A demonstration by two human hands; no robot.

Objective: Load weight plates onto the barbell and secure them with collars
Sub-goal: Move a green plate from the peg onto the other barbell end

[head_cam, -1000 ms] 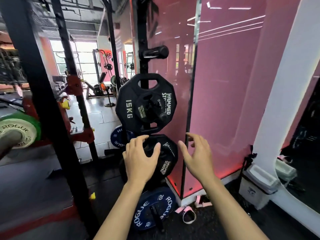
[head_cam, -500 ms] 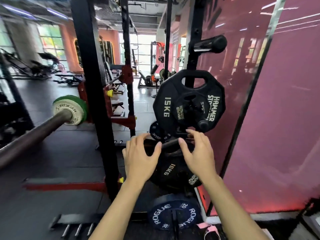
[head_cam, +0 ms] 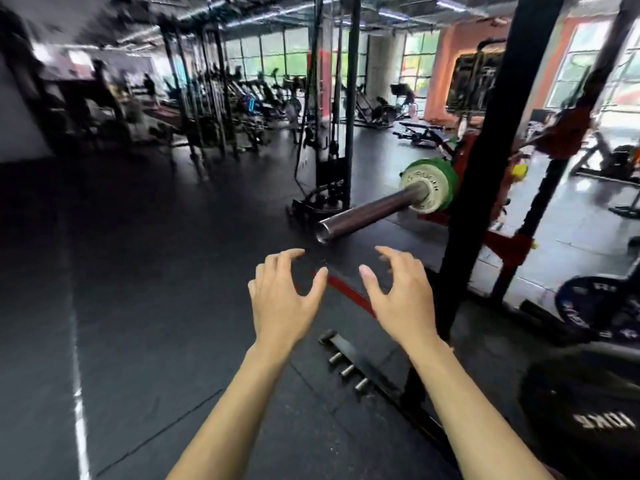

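Note:
The barbell's steel sleeve [head_cam: 367, 214] points toward me, its open end just above my hands. A green-rimmed plate [head_cam: 431, 185] sits on it against the rack. My left hand [head_cam: 284, 299] and my right hand [head_cam: 398, 292] hover side by side below the sleeve end, fingers spread and curled, holding nothing. A black 10 kg plate [head_cam: 588, 410] shows at the lower right edge, and a blue plate [head_cam: 602, 306] sits behind it. No collar is in sight.
The black rack upright [head_cam: 485, 161] stands right of my hands, with red brackets [head_cam: 509, 244]. A floor bracket with short steel pegs [head_cam: 346, 362] lies under my right wrist. A cable machine [head_cam: 332, 133] stands beyond the sleeve. Dark rubber floor stretches left.
The view has swung left, from the plate storage pegs to the barbell sleeve. Both hands have come off the stored 10 kg plate and now hover empty below the sleeve end.

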